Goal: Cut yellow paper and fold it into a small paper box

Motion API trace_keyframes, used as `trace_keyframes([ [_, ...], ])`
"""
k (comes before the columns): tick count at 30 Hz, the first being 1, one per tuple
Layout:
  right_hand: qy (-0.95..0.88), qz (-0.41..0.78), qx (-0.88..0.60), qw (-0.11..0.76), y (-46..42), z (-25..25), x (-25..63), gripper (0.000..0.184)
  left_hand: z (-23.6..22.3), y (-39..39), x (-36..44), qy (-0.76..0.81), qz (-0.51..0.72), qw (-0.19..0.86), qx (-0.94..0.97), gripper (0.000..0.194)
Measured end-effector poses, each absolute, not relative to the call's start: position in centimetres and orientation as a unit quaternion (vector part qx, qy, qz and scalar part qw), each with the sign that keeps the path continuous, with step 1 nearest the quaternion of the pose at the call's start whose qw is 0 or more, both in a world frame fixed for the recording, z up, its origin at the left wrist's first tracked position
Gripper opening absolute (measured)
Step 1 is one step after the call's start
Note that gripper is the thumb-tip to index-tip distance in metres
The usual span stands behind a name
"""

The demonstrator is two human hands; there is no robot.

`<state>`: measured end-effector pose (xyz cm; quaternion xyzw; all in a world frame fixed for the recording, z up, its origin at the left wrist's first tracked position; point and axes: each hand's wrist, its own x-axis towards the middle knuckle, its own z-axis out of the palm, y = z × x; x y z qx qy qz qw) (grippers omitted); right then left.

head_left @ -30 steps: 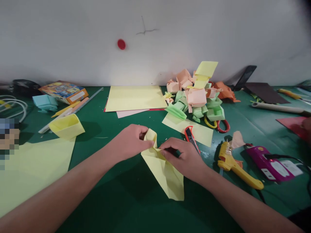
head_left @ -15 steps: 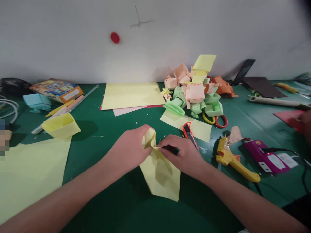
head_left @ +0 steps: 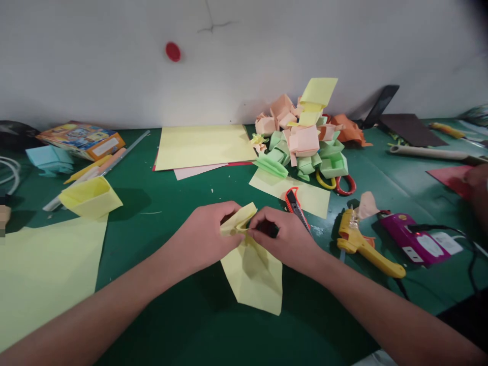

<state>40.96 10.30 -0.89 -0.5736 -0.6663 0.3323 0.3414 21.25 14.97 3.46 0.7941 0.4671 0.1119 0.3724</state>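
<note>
A partly folded pale yellow paper (head_left: 253, 272) lies on the green table (head_left: 171, 198) in front of me, its top end bent over. My left hand (head_left: 208, 234) pinches that top end from the left, fingers closed on it. My right hand (head_left: 284, 236) pinches the same fold from the right, fingertips nearly meeting the left ones. An orange and black utility knife (head_left: 296, 203) rests just beyond my right hand.
A folded yellow paper box (head_left: 90, 197) and a large yellow sheet (head_left: 41, 274) lie left. Yellow sheets (head_left: 204, 146) and a pile of folded pink and green papers (head_left: 305, 147) sit behind. Scissors (head_left: 337, 184), a yellow glue gun (head_left: 364, 246) and a purple device (head_left: 409, 238) lie right. Another person's hand (head_left: 478, 190) shows at the far right.
Both hands drew closer together and bent the paper's top end further over. The view tilted slightly, so everything sits a little higher in the picture.
</note>
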Motion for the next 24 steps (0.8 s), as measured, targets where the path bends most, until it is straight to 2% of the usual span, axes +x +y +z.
trace_keyframes([
  [5, -0.636, 0.385, -0.561, 0.364, 10.4, -1.0, 41.1, 0.024, 3.3, 14.5, 21.5, 0.438, 0.138, 0.350, 0.816, 0.015],
  [10, -0.675, 0.342, -0.575, 0.311, 10.5, -0.6, 41.3, 0.008, 3.3, 13.9, 22.0, 0.448, 0.139, 0.303, 0.829, 0.020],
  [17, -0.706, 0.308, -0.548, 0.326, 10.4, -0.6, 41.3, 0.007, 3.0, 13.6, 22.0, 0.464, 0.099, 0.242, 0.846, 0.028],
  [24, -0.727, 0.270, -0.547, 0.316, 10.2, -0.7, 41.4, 0.015, 3.0, 13.4, 21.9, 0.447, 0.083, 0.255, 0.853, 0.026],
])
